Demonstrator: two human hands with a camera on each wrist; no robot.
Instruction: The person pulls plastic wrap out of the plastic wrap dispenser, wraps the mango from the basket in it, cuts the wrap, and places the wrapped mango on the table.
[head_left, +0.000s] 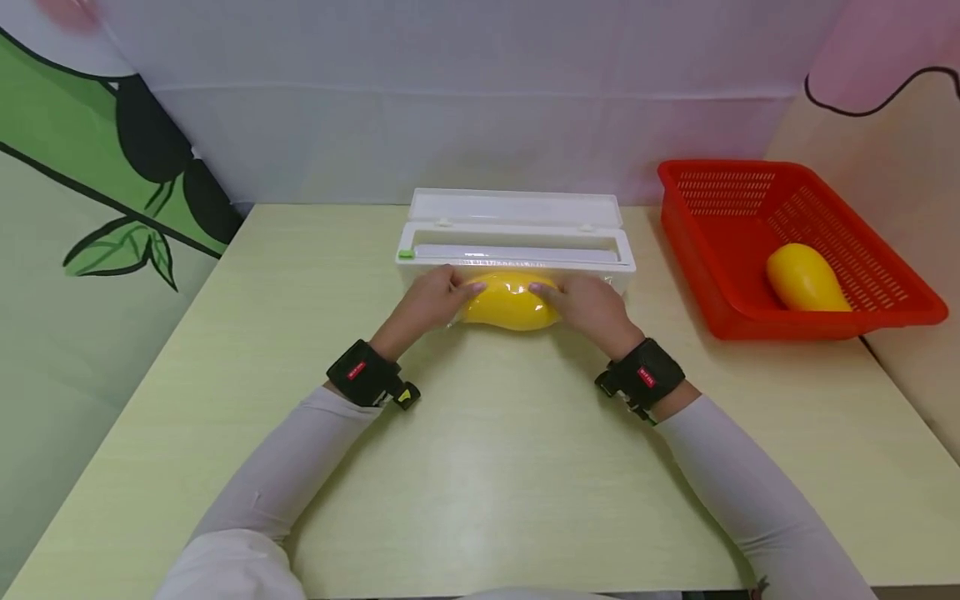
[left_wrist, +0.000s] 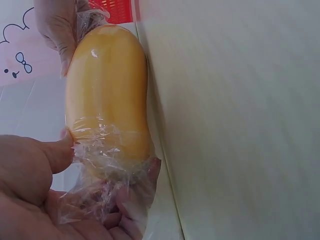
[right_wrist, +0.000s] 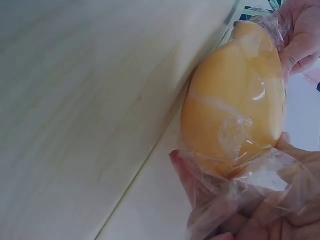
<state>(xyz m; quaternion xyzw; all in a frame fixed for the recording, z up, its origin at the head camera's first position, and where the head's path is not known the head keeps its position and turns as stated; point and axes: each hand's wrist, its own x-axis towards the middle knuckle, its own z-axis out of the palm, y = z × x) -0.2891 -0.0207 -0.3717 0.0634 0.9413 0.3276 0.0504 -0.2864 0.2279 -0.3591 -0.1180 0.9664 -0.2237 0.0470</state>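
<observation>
A glossy yellow mango (head_left: 510,310), covered in clear cling film (left_wrist: 100,150), is held level between both hands in front of a white cling film dispenser (head_left: 517,210). My left hand (head_left: 429,303) grips its left end, thumb on the near upper side and fingers around beneath. At the other end my right hand (head_left: 600,310) grips likewise. Loose film bunches over the fingers at each end, as both wrist views show. The dispenser's lid stands open at the back, with a white roll (head_left: 517,252) inside and a small green piece (head_left: 406,253) at its left corner.
A red plastic basket (head_left: 720,321) stands at the right of the table (head_left: 450,492), with another yellow mango (head_left: 804,279) in it. Behind the table hangs a pale cloth (head_left: 480,142); a printed cloth with leaves (head_left: 120,250) is on the left.
</observation>
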